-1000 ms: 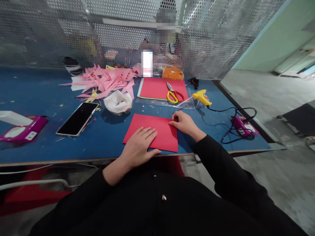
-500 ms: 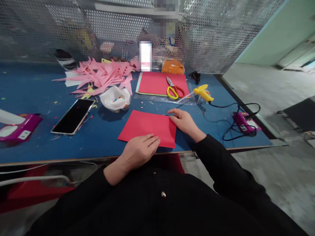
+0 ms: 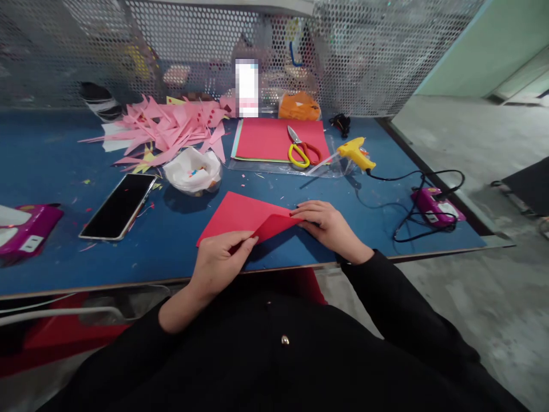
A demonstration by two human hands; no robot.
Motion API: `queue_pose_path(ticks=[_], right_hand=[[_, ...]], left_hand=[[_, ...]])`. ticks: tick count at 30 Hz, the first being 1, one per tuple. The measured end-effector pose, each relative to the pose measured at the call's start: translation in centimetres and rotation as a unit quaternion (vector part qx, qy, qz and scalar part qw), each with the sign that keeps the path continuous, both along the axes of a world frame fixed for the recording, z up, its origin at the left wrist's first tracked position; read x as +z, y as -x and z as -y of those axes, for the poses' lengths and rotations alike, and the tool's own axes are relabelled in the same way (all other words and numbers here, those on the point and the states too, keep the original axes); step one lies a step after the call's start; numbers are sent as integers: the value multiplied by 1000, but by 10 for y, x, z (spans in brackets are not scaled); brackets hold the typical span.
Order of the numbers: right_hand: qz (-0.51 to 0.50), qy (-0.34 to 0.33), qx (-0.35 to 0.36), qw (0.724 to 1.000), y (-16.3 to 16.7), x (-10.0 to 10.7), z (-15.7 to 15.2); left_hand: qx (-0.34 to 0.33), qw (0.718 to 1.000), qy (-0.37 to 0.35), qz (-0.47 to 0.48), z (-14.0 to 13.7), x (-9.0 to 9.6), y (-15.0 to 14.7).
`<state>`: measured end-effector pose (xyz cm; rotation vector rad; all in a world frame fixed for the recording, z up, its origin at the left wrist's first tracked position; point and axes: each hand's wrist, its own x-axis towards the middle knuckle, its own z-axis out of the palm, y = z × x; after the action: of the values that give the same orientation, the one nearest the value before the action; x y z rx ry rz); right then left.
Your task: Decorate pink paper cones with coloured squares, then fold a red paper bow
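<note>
A red sheet of paper [image 3: 234, 216] lies on the blue table near its front edge, its right part lifted and bent over. My left hand [image 3: 221, 257] pinches the near edge of the sheet between thumb and fingers. At the right corner, my right hand [image 3: 323, 223] grips the paper with its fingertips. Beyond the sheet, scissors [image 3: 303, 154] with one yellow and one red handle rest on a stack of red paper [image 3: 263, 140]. To their right is a yellow glue gun [image 3: 355, 153] with a clear stick in it.
A white paper-lined bowl [image 3: 193, 171] holds small bits. Left of it lies a phone [image 3: 120, 206], with pink paper cutouts [image 3: 171, 126] behind. Purple power strips [image 3: 437, 206] stand at both sides; the glue gun's black cord loops at the right. A perforated metal screen [image 3: 206, 46] borders the back.
The red paper was lying flat under my left hand; its right part is now raised and bent. Both hands have closed on its edges. The view has shifted slightly.
</note>
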<state>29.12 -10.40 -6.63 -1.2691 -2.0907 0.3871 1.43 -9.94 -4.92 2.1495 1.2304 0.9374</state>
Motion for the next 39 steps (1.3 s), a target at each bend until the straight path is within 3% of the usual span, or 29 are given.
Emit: queue_pose_path(ticks=[3,7,13,19,24,39], right_hand=[[19,-3,-62,998,9,-3,3],[20,-9,-93,995,16,-2,8],[8,-2,-105,994,15,-2,10],[-81,40,-138,986,12,0,12],[-74,68,-170,980,14,5,13],[9,69,-231,971,25,14,9]], left_hand=[[31,997,76,-16,-6,7,0],[31,988,144,-47,-16,20,-9],[43,985,137,-100,-36,29,-27],[37,968,202,-143,-60,25,-25],[58,956,237,-164,-66,26,-25],[112,961,178,-178,-70,21,-26]])
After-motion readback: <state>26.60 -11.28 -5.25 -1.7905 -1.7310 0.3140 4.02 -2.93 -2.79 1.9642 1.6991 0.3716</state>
